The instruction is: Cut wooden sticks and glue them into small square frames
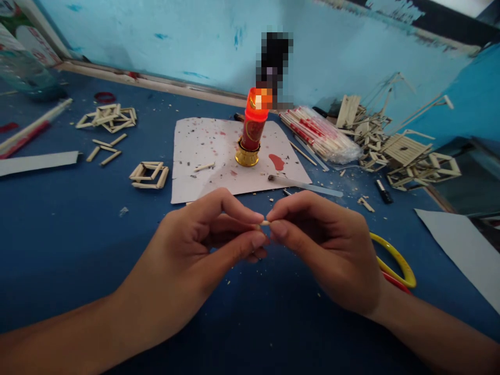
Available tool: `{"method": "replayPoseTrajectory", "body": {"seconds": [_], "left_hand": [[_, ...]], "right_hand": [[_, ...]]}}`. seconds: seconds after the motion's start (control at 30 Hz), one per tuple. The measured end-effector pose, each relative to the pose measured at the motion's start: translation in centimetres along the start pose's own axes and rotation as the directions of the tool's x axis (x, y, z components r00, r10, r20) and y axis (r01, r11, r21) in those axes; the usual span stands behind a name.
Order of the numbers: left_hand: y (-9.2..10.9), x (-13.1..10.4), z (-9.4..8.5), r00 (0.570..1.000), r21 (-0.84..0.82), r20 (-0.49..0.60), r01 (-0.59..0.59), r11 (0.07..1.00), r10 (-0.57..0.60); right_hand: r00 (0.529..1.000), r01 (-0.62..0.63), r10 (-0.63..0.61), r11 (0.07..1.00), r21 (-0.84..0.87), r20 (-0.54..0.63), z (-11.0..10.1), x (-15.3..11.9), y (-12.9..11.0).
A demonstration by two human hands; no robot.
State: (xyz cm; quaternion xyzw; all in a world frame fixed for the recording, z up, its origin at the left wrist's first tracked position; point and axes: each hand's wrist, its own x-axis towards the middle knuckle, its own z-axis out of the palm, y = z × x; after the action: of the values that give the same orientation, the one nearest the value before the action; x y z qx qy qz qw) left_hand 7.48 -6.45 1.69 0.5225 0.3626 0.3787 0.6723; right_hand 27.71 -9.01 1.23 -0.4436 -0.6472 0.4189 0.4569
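Hands (197, 245) (334, 250) pinch a small stick (264, 223), nearly closed; gold marking (254, 130) on red candle (256, 119) seems illegible.

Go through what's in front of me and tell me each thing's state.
Candle: lit, upright in gold holder
White sheet: flat, spotted, red-stained
Packed sticks: bundled in clear plastic
Stick frame: joined
Yellow handle: partly hidden
Stick piece: pinched
Right hand: closed on stick piece
Left hand: fingertips at stick piece, grip partly hidden
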Motion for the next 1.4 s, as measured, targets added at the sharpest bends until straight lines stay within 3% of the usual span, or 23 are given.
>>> {"method": "replayPoseTrajectory", "body": {"seconds": [0.1, 0.23, 0.3, 0.4, 0.47, 0.53, 0.73, 0.93, 1.07, 1.27, 1.4], "left_hand": [[-0.1, 0.1, -0.2, 1.000, 0.033, 0.000, -0.012, 0.999, 0.012], [0.2, 0.5, -0.8, 0.997, 0.226, -0.045, -0.047, 0.973, 0.058], [0.4, 1.0, -1.4, 0.989, 0.405, -0.076, -0.086, 0.910, 0.127], [0.5, 1.9, -2.6, 0.967, 0.648, -0.078, -0.136, 0.749, 0.243], [0.4, 2.7, -3.4, 0.967, 0.713, -0.065, -0.128, 0.690, 0.247], [0.2, 3.4, -3.9, 0.979, 0.722, -0.040, -0.109, 0.683, 0.199], [-0.3, 4.7, -4.4, 0.987, 0.736, 0.070, -0.147, 0.661, 0.141], [-0.5, 4.8, -4.3, 0.991, 0.723, 0.090, -0.132, 0.678, 0.098], [-0.7, 4.8, -4.4, 0.992, 0.710, 0.085, -0.128, 0.693, 0.096], [-0.6, 4.5, -4.3, 0.990, 0.696, 0.081, -0.140, 0.704, 0.117], [-0.1, 4.1, -4.1, 0.986, 0.702, 0.103, -0.166, 0.692, 0.131]], "right_hand": [[0.999, -0.016, 0.013, 0.998, -0.068, -0.032, -0.3, 0.0, -0.2], [0.995, -0.084, 0.059, 0.938, -0.336, -0.085, -2.4, 1.5, -0.4], [0.995, -0.098, 0.096, 0.860, -0.500, -0.028, -4.0, 3.1, -0.2], [0.998, 0.020, 0.025, 0.715, -0.699, 0.053, -5.9, 5.9, 1.0], [0.992, 0.092, 0.010, 0.617, -0.782, 0.125, -6.6, 7.6, 2.1], [0.978, 0.143, 0.036, 0.595, -0.791, 0.204, -6.8, 8.7, 3.2], [0.950, 0.210, 0.061, 0.603, -0.770, 0.307, -6.3, 9.6, 4.8], [0.961, 0.169, 0.056, 0.656, -0.736, 0.271, -6.6, 9.4, 4.7], [0.983, 0.106, 0.027, 0.725, -0.681, 0.182, -7.3, 9.3, 4.4], [0.998, -0.044, 0.063, 0.894, -0.447, 0.028, -8.8, 10.3, 3.4], [0.984, -0.153, 0.171, 0.958, -0.244, 0.055, -9.3, 10.8, 0.6]]}}
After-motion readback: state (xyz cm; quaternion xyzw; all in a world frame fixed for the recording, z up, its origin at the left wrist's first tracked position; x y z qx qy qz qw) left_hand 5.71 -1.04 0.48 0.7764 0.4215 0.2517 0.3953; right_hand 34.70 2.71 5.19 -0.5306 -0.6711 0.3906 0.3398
